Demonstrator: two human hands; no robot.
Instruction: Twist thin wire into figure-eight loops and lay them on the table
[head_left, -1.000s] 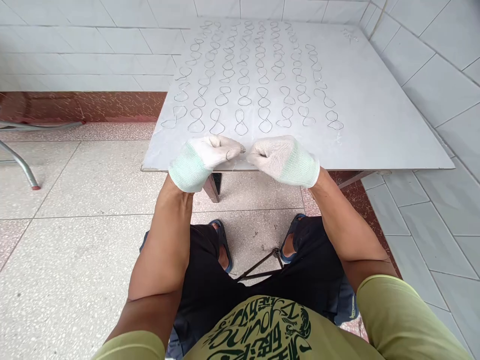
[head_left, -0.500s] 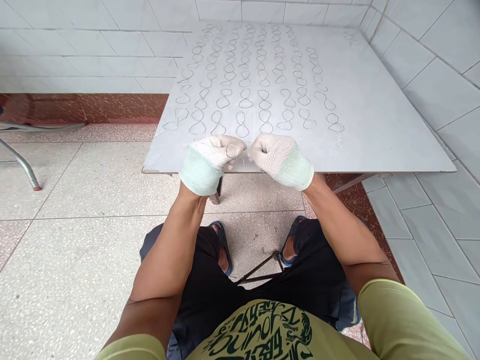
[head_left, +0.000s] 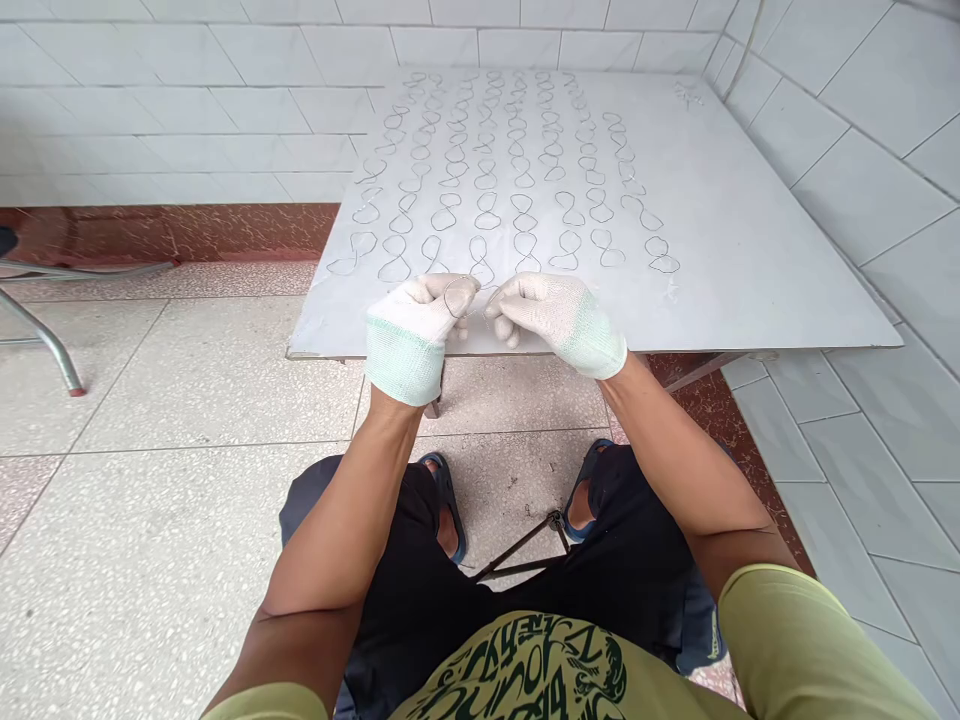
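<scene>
My left hand [head_left: 420, 312], in a white glove with a pale green cuff, pinches a thin piece of wire [head_left: 447, 303] bent into a curved loop. Part of the loop lies across the thumb and fingers. Close on its right, my right hand [head_left: 553, 312] wears a matching glove, with thumb and forefinger together at the wire's other end. The fine wire is hard to follow between the fingertips. Both hands are over the table's front edge. Just beyond them, rows of wire figure-eights [head_left: 525, 244] lie flat on the white tabletop [head_left: 765, 260].
A small tangle of clear material [head_left: 688, 95] lies at the table's back right. White tiled walls [head_left: 225, 110] stand behind and to the right. A chair's metal leg [head_left: 52, 345] is at far left. Dark metal bars [head_left: 517, 550] cross between my feet.
My right hand's fingers have opened out somewhat and shifted slightly left, nearer the left hand. The left hand still pinches the wire. The view has tilted up slightly.
</scene>
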